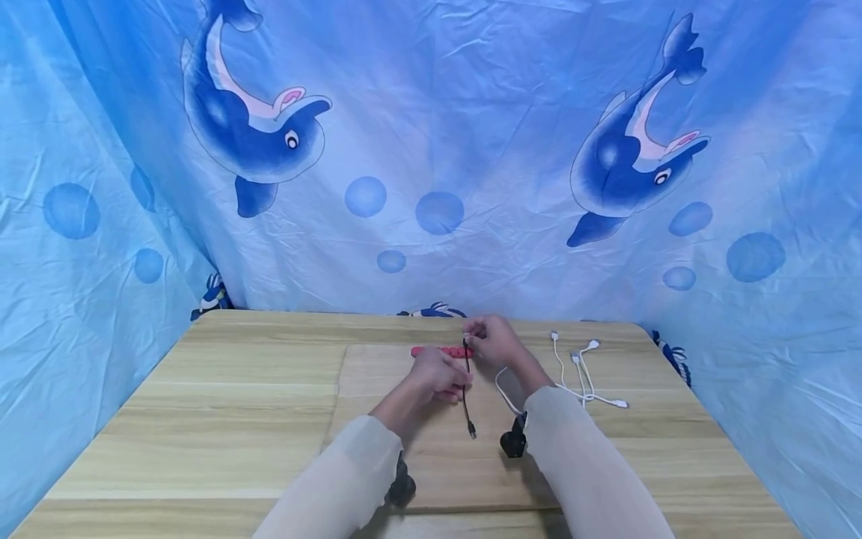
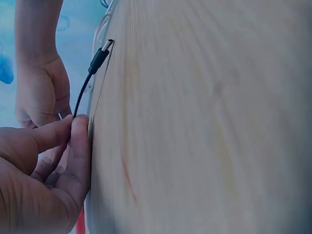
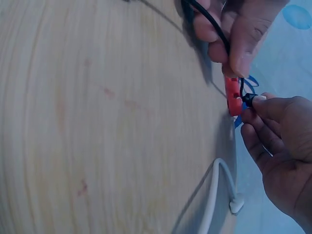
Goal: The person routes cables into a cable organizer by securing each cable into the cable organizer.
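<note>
A short black USB cable [image 1: 465, 408] stretches between my two hands, its lower connector [image 2: 99, 59] hanging free toward me. My left hand [image 1: 436, 374] pinches the cable partway along with thumb and fingertips. Farther back, my right hand [image 1: 497, 343] holds the cable's other plug [image 3: 250, 99] between thumb and finger. Right by that plug lies a red notched strip [image 3: 234, 97], partly covered by the hands. In the head view the strip [image 1: 454, 351] sits near the far edge of a light wooden board [image 1: 364, 374].
Several white cables [image 1: 584, 388] with plugs lie tangled on the table [image 1: 249, 419] to the right. One white cable [image 3: 214, 185] curves close beside my right hand. Behind the table hangs a blue dolphin-print cloth [image 1: 431, 135].
</note>
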Demonstrator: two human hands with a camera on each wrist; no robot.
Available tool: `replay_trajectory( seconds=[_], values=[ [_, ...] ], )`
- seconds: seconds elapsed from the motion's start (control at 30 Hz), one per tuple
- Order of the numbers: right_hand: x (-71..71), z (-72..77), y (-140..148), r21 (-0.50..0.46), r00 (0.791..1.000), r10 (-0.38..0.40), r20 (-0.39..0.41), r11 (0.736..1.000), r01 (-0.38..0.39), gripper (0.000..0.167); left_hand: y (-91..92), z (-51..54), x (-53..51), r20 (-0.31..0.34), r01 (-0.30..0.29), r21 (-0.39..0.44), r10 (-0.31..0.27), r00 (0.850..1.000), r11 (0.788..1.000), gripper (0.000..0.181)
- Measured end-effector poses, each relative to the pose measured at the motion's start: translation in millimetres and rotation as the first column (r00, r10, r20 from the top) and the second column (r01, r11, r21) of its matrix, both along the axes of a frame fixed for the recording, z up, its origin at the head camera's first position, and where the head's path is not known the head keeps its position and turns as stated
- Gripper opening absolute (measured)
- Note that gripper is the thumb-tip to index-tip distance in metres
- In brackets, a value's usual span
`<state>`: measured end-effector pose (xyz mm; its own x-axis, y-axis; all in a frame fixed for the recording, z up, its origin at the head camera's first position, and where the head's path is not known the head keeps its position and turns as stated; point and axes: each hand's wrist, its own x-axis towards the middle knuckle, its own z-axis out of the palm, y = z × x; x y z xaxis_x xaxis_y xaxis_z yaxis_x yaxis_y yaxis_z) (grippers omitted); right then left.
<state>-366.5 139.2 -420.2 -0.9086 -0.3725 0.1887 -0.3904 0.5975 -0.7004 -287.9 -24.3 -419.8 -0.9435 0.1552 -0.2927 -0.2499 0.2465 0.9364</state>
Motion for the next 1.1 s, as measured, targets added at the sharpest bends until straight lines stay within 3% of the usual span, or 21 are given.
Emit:
replay_trajectory(
  seconds=[0.5,1.1],
  values=[
    [-8.3,-1.9,0.8,0.119,0.999,0.046,0.001,0.992,-0.046,0.006,4.4,0.3,-1.8,-0.006,-0.025,-0.077,0.024,1.0,0.997,0.005],
    [-13.6,4.3,-4.2,0.186,0.995,-0.009,0.1,0.983,-0.01,0.012,5.4,1.1,-4.1,0.018,-0.044,-0.1,0.046,0.999,0.994,0.006]
  ],
)
